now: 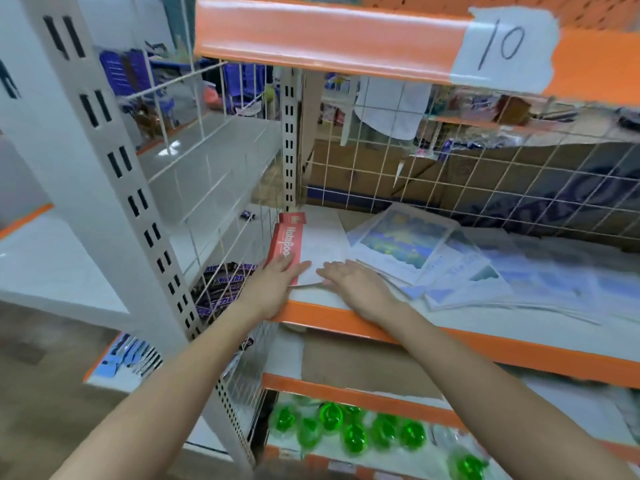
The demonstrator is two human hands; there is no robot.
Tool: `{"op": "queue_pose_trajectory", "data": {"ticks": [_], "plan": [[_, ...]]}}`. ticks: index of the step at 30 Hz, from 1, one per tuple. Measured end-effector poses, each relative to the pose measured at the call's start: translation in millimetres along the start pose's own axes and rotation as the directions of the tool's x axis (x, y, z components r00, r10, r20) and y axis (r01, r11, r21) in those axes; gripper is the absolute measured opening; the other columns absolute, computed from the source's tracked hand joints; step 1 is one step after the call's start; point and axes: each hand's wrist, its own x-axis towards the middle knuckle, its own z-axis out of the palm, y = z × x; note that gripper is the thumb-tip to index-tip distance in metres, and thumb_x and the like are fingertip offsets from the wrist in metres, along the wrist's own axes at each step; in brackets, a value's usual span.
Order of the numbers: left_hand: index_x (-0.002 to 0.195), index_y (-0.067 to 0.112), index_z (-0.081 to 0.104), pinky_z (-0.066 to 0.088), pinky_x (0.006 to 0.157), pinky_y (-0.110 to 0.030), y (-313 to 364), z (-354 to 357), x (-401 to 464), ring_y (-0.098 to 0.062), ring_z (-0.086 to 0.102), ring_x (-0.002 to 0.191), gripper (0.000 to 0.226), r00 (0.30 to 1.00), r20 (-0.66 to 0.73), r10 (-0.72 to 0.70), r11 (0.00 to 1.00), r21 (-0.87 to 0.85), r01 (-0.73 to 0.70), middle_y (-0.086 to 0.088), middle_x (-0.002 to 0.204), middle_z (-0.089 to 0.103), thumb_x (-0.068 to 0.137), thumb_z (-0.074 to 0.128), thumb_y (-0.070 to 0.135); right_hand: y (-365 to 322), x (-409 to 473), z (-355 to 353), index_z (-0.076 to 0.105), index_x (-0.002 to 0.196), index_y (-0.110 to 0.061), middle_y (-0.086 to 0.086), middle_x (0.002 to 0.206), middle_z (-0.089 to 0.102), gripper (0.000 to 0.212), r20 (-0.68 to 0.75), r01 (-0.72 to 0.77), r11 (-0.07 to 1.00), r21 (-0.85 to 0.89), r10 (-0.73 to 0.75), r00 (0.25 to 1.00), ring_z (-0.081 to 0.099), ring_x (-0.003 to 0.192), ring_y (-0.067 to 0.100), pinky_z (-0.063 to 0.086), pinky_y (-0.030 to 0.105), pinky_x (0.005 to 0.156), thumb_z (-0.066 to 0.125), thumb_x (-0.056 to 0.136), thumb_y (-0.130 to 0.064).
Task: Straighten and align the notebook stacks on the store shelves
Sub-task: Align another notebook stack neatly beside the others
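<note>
— What couldn't you make out?
— Blurred chocolate bars (221, 282) behind the wire grid (239, 237), far left.
— And the hands?
— Left hand (273, 282) lay flat, fingers straight, on the red-edged notebook stack (311, 247); right hand (349, 278) flat beside it. Rightward, the splayed blue notebooks (450, 268) ran out of frame along the orange-edged shelf (485, 344).

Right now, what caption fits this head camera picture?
Both hands, left hand and right hand, press flat on the red-edged notebook stack on the orange shelf.
</note>
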Motion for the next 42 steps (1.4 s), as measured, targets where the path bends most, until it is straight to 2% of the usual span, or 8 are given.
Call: {"op": "queue_pose_trajectory", "data": {"ticks": [6, 9, 16, 22, 27, 36, 39, 42], "plan": [[0.15, 0.032, 0.008, 0.01, 0.115, -0.042, 15, 7, -11, -0.022, 0.011, 0.144, 0.062, 0.995, -0.087, -0.046, 0.997, 0.052, 0.05, -0.003, 0.158, 0.013, 0.098, 0.033, 0.01, -19, -15, -8, 0.009, 0.152, -0.017, 0.009, 0.159, 0.011, 0.063, 0.099, -0.056, 0.995, -0.08, 0.064, 0.993, 0.013, 0.146, 0.02, 0.001, 0.034, 0.116, 0.034, 0.101, -0.043], [0.15, 0.03, 0.004, 0.009, 0.116, -0.041, 25, 11, -17, -0.021, 0.011, 0.145, 0.066, 0.991, -0.129, -0.044, 0.997, 0.059, 0.052, -0.003, 0.158, 0.012, 0.097, 0.038, 0.01, -31, -13, -6, 0.001, 0.151, -0.01, 0.013, 0.159, 0.005, 0.06, 0.095, -0.139, 0.978, -0.158, 0.155, 0.983, 0.007, 0.147, 0.022, 0.001, 0.037, 0.118, 0.032, 0.102, -0.018], [0.151, 0.027, 0.006, 0.005, 0.117, -0.039, 34, 27, -30, -0.02, 0.008, 0.145, 0.069, 0.975, -0.205, -0.081, 0.993, 0.07, 0.098, -0.001, 0.159, 0.008, 0.094, 0.042, 0.008, -44, -16, 9, -0.003, 0.15, -0.005, 0.016, 0.159, -0.001, 0.059, 0.082, -0.257, 0.956, -0.141, 0.27, 0.959, 0.001, 0.147, 0.026, -0.002, 0.036, 0.119, 0.028, 0.101, -0.01], [0.151, 0.027, 0.0, 0.006, 0.117, -0.039, 61, 26, -31, -0.021, 0.008, 0.146, 0.069, 0.976, -0.215, -0.046, 0.997, 0.057, 0.059, -0.003, 0.159, 0.007, 0.096, 0.034, 0.004, -30, -39, 3, -0.002, 0.151, -0.006, 0.017, 0.158, -0.004, 0.063, 0.022, -0.279, 0.954, -0.111, 0.283, 0.959, -0.001, 0.147, 0.027, -0.004, 0.035, 0.118, 0.034, 0.099, -0.006], [0.15, 0.028, 0.009, 0.004, 0.117, -0.041, 110, 10, -19, -0.024, 0.009, 0.145, 0.066, 0.945, -0.326, 0.015, 1.0, 0.0, -0.015, -0.005, 0.158, 0.012, 0.096, 0.036, 0.003, 3, -77, -17, -0.002, 0.151, -0.008, 0.015, 0.159, -0.005, 0.063, -0.087, -0.336, 0.94, -0.056, 0.331, 0.94, -0.003, 0.147, 0.025, -0.005, 0.033, 0.117, 0.031, 0.098, 0.0], [0.15, 0.03, 0.002, 0.0, 0.116, -0.036, 306, 6, 23, -0.026, 0.008, 0.145, 0.064, 0.878, -0.361, 0.316, 0.949, 0.113, -0.295, -0.003, 0.159, 0.004, 0.098, 0.037, 0.015, 128, -240, -53, -0.003, 0.151, -0.008, 0.014, 0.159, -0.007, 0.069, -0.215, -0.535, 0.843, -0.047, 0.515, 0.83, -0.005, 0.147, 0.025, -0.007, 0.033, 0.118, 0.032, 0.093, 0.007], [0.14, 0.014, 0.043, 0.036, 0.104, -0.05, 412, 5, 27, -0.042, 0.045, 0.127, 0.074, 0.791, -0.378, 0.482, 0.873, 0.134, -0.468, -0.018, 0.142, 0.043, 0.074, 0.073, 0.004, 184, -329, -59, -0.002, 0.151, -0.006, 0.017, 0.158, -0.004, 0.064, -0.252, -0.618, 0.782, -0.077, 0.585, 0.771, -0.002, 0.147, 0.026, -0.007, 0.034, 0.117, 0.029, 0.095, 0.003], [0.132, 0.009, 0.052, 0.041, 0.098, -0.055, 516, 8, 31, -0.047, 0.051, 0.118, 0.071, 0.704, -0.402, 0.585, 0.797, 0.127, -0.59, -0.022, 0.133, 0.052, 0.066, 0.074, -0.005, 234, -420, -69, 0.001, 0.151, -0.005, 0.018, 0.158, 0.0, 0.061, -0.288, -0.711, 0.698, -0.088, 0.665, 0.689, 0.001, 0.147, 0.027, -0.006, 0.034, 0.116, 0.027, 0.096, 0.0]]}}
